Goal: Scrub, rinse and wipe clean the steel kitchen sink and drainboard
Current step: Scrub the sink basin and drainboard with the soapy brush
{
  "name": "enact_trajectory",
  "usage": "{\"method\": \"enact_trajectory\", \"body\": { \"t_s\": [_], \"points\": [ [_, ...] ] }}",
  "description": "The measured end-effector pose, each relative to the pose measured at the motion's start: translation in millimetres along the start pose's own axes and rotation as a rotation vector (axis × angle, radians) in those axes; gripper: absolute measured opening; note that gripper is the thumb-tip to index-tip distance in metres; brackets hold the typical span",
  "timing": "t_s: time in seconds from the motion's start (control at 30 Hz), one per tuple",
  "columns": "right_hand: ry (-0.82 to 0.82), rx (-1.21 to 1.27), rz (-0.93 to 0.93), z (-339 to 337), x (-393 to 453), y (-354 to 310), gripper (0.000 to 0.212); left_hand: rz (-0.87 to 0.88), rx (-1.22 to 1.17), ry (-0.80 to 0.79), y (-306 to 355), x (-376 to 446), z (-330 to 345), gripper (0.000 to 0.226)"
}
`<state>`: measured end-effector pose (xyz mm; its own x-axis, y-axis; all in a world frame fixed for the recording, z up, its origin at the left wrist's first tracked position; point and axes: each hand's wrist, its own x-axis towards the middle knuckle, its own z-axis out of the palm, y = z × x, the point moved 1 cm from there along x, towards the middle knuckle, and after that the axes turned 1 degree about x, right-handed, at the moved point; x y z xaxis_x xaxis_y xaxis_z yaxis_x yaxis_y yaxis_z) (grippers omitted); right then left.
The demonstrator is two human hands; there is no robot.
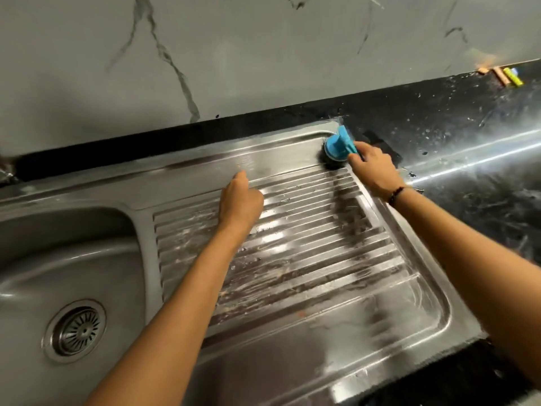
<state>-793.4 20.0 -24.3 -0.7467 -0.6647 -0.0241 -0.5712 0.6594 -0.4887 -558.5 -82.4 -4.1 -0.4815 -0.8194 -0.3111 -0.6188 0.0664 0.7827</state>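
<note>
The steel drainboard (pixel 307 259) fills the middle of the view, ribbed and streaked with wet grime. The sink basin (pixel 58 244) lies at the left, with its round drain strainer (pixel 77 331) near the bottom left. My right hand (pixel 373 168) grips the blue handle of a scrubbing brush (pixel 336 148), whose dark bristles press on the far right corner of the drainboard. My left hand (pixel 240 200) rests on the ribs near the far edge, fingers curled under, with one finger pointing forward; it holds nothing.
A black stone counter (pixel 468 136), wet and speckled with drops, runs to the right and behind the sink. A grey marble-veined wall (pixel 234 54) rises behind. Small orange and yellow items (pixel 503 76) lie at the counter's far right.
</note>
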Motion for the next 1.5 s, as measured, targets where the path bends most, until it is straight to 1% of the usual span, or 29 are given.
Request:
{"method": "enact_trajectory", "body": {
  "t_s": [0.07, 0.1, 0.17, 0.23, 0.27, 0.33, 0.4, 0.43, 0.47, 0.57, 0.6, 0.67, 0.73, 0.8, 0.87, 0.93, 1.07, 1.13, 1.27, 1.37, 1.5],
  "points": [
    [0.019, 0.071, -0.026, 15, -16, -18, 0.027, 0.006, 0.002, 0.0, 5, -6, 6, 0.056],
    [0.002, 0.12, -0.053, 26, -24, -36, 0.028, 0.018, 0.007, 0.011, 8, -8, 10, 0.054],
    [-0.073, 0.184, -0.131, 52, -34, -71, 0.031, 0.019, 0.023, 0.049, 17, -15, 21, 0.049],
    [-0.133, 0.158, -0.192, 61, -36, -91, 0.033, 0.006, 0.033, 0.085, 22, -20, 30, 0.048],
    [-0.139, 0.132, -0.206, 55, -33, -91, 0.033, -0.003, 0.046, 0.089, 23, -23, 32, 0.049],
    [-0.151, 0.085, -0.161, 28, -24, -64, 0.03, -0.003, 0.068, 0.09, 17, -30, 33, 0.049],
    [-0.111, -0.004, -0.071, -3, -16, -21, 0.029, 0.003, 0.05, 0.1, 8, -36, 31, 0.039],
    [-0.087, -0.035, -0.028, -15, -14, -6, 0.03, -0.005, 0.038, 0.111, 4, -37, 31, 0.03],
    [-0.083, -0.045, -0.011, -19, -12, 2, 0.031, -0.019, 0.028, 0.119, 0, -39, 30, 0.027],
    [-0.09, 0.022, -0.017, -5, -9, -14, 0.032, -0.06, 0.005, 0.102, -5, -46, 32, 0.05],
    [-0.1, 0.063, -0.055, 4, -14, -28, 0.029, -0.067, -0.005, 0.1, -4, -49, 32, 0.054],
    [-0.159, 0.136, -0.165, 31, -33, -63, 0.026, -0.093, -0.002, 0.139, -5, -54, 26, 0.054],
    [-0.221, 0.186, -0.252, 58, -53, -99, 0.03, -0.126, 0.035, 0.198, -7, -61, 14, 0.052],
    [-0.285, 0.19, -0.309, 74, -62, -130, 0.034, -0.171, 0.037, 0.242, -16, -71, -6, 0.055],
    [-0.387, 0.212, -0.341, 77, -64, -154, 0.034, -0.222, 0.025, 0.3, -35, -82, -32, 0.056],
    [-0.504, 0.288, -0.323, 75, -69, -167, 0.033, -0.257, 0.005, 0.351, -56, -93, -57, 0.054],
    [-0.878, 0.618, -0.123, 88, -122, -204, 0.028, -0.313, -0.157, 0.433, -99, -111, -105, 0.054],
    [-0.977, 0.692, -0.106, 105, -150, -229, 0.025, -0.326, -0.218, 0.458, -116, -115, -128, 0.055],
    [-0.988, 0.733, -0.121, 143, -194, -291, 0.015, -0.318, -0.302, 0.496, -162, -127, -184, 0.056],
    [-1.047, 0.699, -0.16, 172, -227, -356, 0.018, -0.34, -0.345, 0.551, -212, -142, -237, 0.055],
    [-1.172, 0.669, -0.342, 199, -275, -457, 0.024, -0.334, -0.42, 0.664, -256, -166, -295, 0.039]
  ]
}}
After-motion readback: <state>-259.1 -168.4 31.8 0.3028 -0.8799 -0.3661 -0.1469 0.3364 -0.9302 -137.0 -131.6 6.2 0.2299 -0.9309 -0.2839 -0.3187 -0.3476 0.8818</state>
